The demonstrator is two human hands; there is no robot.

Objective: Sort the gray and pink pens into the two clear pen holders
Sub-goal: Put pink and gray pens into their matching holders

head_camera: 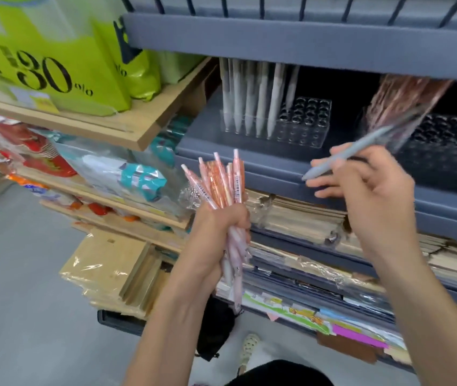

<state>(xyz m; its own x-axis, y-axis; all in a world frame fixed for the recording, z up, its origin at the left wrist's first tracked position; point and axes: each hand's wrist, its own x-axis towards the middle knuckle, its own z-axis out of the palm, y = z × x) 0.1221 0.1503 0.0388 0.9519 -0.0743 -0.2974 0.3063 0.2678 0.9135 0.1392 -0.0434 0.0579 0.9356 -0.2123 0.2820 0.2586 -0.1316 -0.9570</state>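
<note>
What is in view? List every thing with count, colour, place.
Shelf: one, blue-gray, centre.
Left pen holder: one, clear, on the shelf.
Standing gray pens: about six, pale gray, in left pen holder.
Right pen holder: one, clear, on the shelf, right.
Standing pink pens: several, blurred, in right pen holder.
Green bags: at least two, lime, upper left.
Stacked paper goods: many, mixed, below shelf.
Left hand: one, grips pink pen bundle.
Right hand: one, holds single gray pen.
</note>
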